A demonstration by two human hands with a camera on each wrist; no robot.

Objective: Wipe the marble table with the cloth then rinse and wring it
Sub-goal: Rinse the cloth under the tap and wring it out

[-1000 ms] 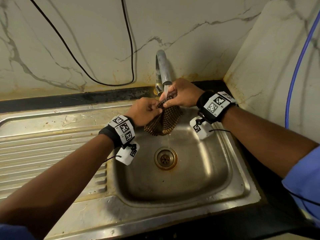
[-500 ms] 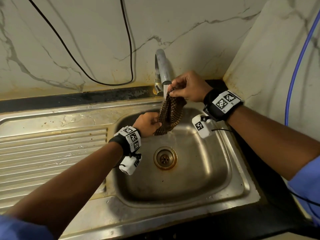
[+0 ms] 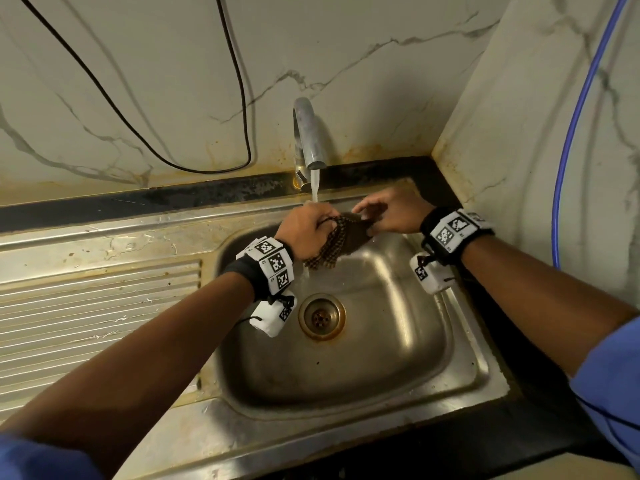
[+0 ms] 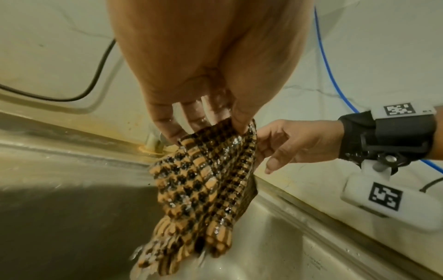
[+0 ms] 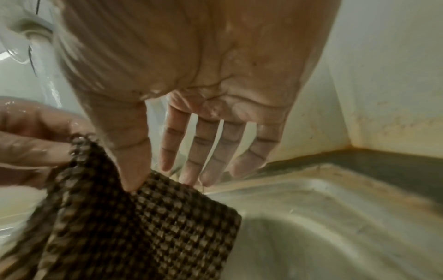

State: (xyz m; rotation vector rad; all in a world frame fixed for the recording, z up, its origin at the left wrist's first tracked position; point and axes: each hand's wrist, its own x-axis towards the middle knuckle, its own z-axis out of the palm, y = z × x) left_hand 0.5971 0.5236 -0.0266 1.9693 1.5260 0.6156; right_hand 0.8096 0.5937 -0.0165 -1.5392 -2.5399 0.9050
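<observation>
A wet brown-and-orange checked cloth [image 3: 341,242] hangs over the steel sink basin [image 3: 398,344], just under the tap [image 3: 309,136]. Water [image 3: 314,185] runs from the spout onto my left hand [image 3: 322,226], which grips the cloth's left top edge. In the left wrist view the left hand [image 4: 210,128] has its fingertips pinching the cloth [image 4: 206,180], which drips below. My right hand [image 3: 370,223] holds the cloth's right edge. In the right wrist view the right hand [image 5: 163,181] has its thumb in front of the cloth [image 5: 155,227] and its fingers behind.
The drain [image 3: 321,317] lies below the hands. A ribbed draining board [image 3: 97,306] extends left. Marble walls close the back and right; a black cable [image 3: 239,98] and a blue hose [image 3: 571,133] hang on them. A black counter strip [image 3: 138,202] runs behind the sink.
My left hand has risen under the water stream. My right hand has come down from the spout and moved right, so the cloth now spans sideways between both hands.
</observation>
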